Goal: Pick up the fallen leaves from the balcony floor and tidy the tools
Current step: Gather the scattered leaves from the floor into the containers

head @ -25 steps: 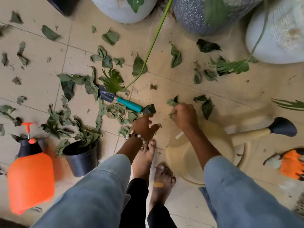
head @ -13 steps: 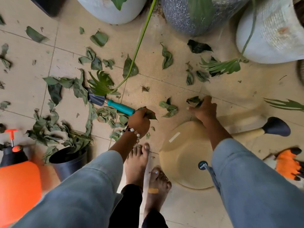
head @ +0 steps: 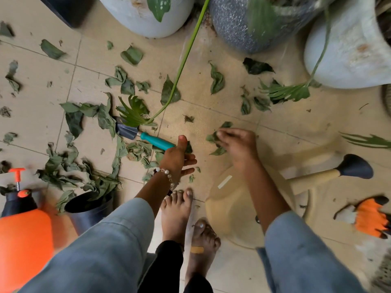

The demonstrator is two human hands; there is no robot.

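Observation:
Torn green leaves (head: 88, 178) lie scattered over the beige tiled floor (head: 211, 115), thickest at the left. My right hand (head: 237, 144), blurred, curls its fingers round a small bunch of leaves (head: 213, 138) just above the watering can. My left hand (head: 177, 159) hangs beside the teal handle of a small trowel (head: 156, 142), thumb up and fingers straight, pointing right. A dark leaf (head: 188, 148) shows just past its palm. A small black pot (head: 88, 210) stuffed with leaves stands at the lower left.
An orange pressure sprayer (head: 23, 235) stands at the left edge. A beige watering can (head: 228, 210) with a black spout head (head: 355, 166) lies under my right arm. An orange glove (head: 368, 216) lies to the right. Large planters (head: 143, 15) line the top, and my bare feet (head: 177, 212) are below.
My right hand moved left from beside the watering can and gathered the small leaf cluster. My left hand's fingers uncurled from the dark leaf by the trowel handle.

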